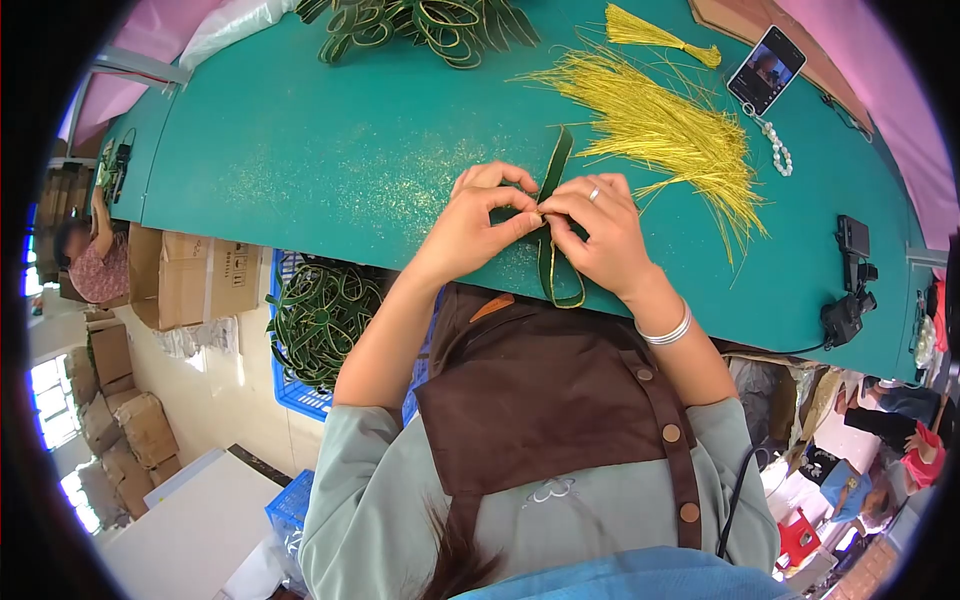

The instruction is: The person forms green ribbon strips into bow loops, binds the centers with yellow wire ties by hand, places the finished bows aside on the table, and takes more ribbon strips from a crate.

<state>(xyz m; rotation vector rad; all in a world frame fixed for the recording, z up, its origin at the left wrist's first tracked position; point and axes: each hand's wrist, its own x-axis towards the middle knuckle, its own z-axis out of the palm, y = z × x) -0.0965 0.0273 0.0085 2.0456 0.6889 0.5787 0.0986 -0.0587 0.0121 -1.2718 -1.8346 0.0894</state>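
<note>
A dark green ribbon with gold edges (548,272) stands out above and below my two hands, at the front part of the green table. My left hand (482,222) pinches the middle of the ribbon from the left. From the right, my right hand (597,228), with a ring on one finger, pinches at the same spot, its fingertips meeting those of the left. What lies between the fingertips is too small to make out. Yellow-gold wire strands (675,130) are spread just beyond my right hand.
The green table (300,150) bears gold glitter, a heap of green ribbon loops (425,25), a tied gold bundle (660,35), a phone (767,70) with beads and a black device (850,290). A blue basket (290,385) of ribbon loops stands below. People are in the background.
</note>
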